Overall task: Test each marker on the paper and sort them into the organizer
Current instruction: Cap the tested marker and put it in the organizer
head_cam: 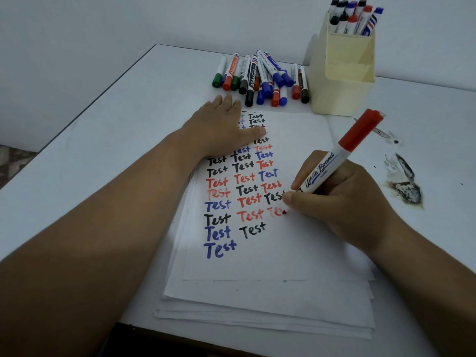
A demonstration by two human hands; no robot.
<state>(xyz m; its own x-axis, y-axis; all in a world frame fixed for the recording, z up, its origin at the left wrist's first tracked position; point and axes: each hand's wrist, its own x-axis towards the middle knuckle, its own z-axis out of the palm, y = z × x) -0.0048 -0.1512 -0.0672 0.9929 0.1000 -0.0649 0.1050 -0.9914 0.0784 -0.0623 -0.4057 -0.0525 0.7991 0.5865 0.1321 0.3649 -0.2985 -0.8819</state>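
Fingers of the right hand (342, 199) curl round a red whiteboard marker (340, 158), thumb and forefinger pinching the white barrel near its writing end. Its long axis runs diagonally: the tip points down and left onto the paper (257, 253), touching a half-written red "Test" in the third column, while the red cap on the tail points up and right, tilted away from the person. The left hand (226, 130) lies flat on the upper part of the sheet, fingers straight and slightly spread, pressing it against the table (103, 130). Beyond the paper lies a loose pile of markers (260, 78), caps toward the person. Just right of the pile stands the cream organizer (342, 81), with more markers upright in its rear compartment.
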